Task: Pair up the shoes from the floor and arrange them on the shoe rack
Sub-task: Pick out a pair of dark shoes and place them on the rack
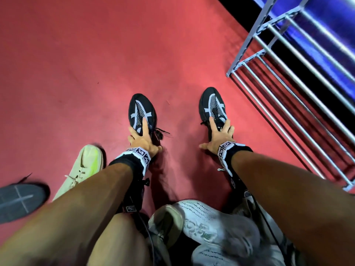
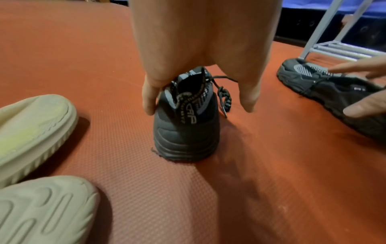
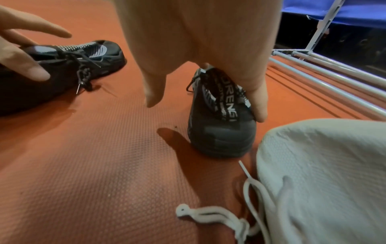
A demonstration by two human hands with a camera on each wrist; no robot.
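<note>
Two matching black sneakers with white stripes stand apart on the red floor mat, toes pointing away from me. My left hand (image 1: 143,135) lies spread over the left black sneaker (image 1: 138,106), one finger along its tongue. In the left wrist view a finger touches the collar of this sneaker (image 2: 185,128) and the thumb hangs free beside it. My right hand (image 1: 219,133) rests spread on the right black sneaker (image 1: 209,104), a finger along the heel side (image 3: 221,132) and the thumb off it. The white metal shoe rack (image 1: 288,73) stands just right of that sneaker, its bars bare.
A cream sneaker with a yellow-green sole (image 1: 82,169) lies left of my left arm. A dark grey shoe sole (image 1: 19,200) sits at the far left. White knit sneakers (image 1: 211,223) are piled near my knees, one lace trailing on the mat (image 3: 208,213).
</note>
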